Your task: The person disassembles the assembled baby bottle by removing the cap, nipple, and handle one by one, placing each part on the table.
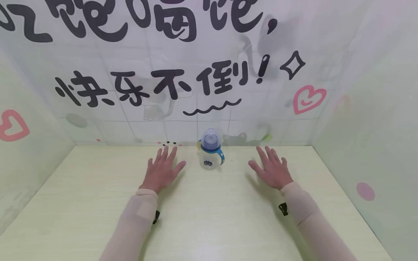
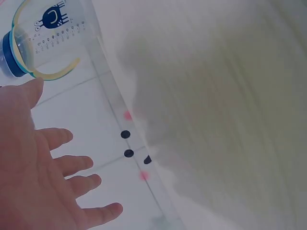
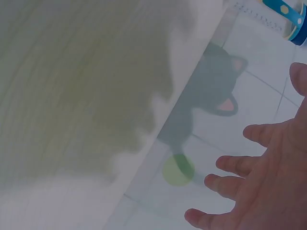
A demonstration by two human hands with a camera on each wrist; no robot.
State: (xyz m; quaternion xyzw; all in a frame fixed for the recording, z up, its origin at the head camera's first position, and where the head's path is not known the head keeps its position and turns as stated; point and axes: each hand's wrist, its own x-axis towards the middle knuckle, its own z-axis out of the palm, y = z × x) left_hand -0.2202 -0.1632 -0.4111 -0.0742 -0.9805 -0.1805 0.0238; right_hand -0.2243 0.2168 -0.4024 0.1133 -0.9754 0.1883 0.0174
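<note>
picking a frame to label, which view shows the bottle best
The head view: the bottle stands whole, cap and handles showing. The left wrist view crops it at the top; the right wrist view catches only part, at one corner.

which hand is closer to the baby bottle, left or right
Left. The left hand is just left of the baby bottle, not touching it; the right hand is to its right, across a wider gap.
</note>
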